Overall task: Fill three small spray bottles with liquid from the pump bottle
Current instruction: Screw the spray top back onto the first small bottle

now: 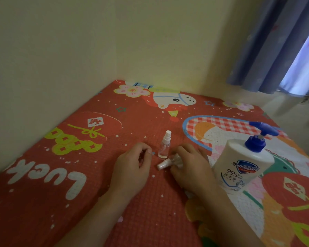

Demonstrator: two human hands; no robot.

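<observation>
Bottles occupy the middle of the red cartoon-printed foam mat: a small clear plastic spray bottle with a white nozzle stands upright between the two hands, its long axis vertical and its spray head pointing up and slightly away from the camera. A second small clear spray bottle with a white cap lies tipped over in the right hand, its long axis close to level, the white cap end pointing left toward the left hand and its body hidden under the fingers. The right hand's fingers are curled and clamped round that tipped bottle. The left hand rests on the mat just left of the upright bottle, its fingers curled loosely inward with the thumb near the fingertips; whether they pinch anything cannot be told. To the right, near the right wrist, stands a large white pump bottle with a blue pump head, upright, its spout pointing left and away. The mat lies in a corner of pale yellow wall, and a blue curtain hangs at the upper right.
</observation>
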